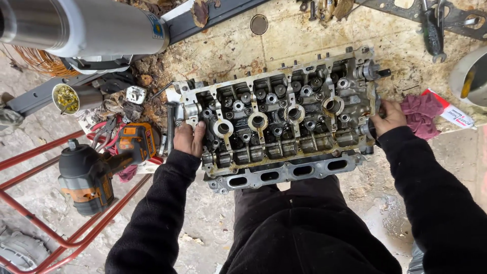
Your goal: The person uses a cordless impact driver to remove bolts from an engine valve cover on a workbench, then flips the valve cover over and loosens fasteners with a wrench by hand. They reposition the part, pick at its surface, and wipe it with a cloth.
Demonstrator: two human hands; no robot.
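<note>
Your left hand (190,139) grips the left end of the cylinder head (281,114) & your right hand (388,116) clamps its right end, w/ the head sitting at the stained bench (228,45) edge, prob. resting on it, red rag (422,114) just beside your right hand.

red-white packet (453,112) — right, yellow-blue cylinder label (157,28)

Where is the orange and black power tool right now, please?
In the head view, the orange and black power tool lies at left on the red metal frame, beyond the left hand gripping the cylinder head.
</note>
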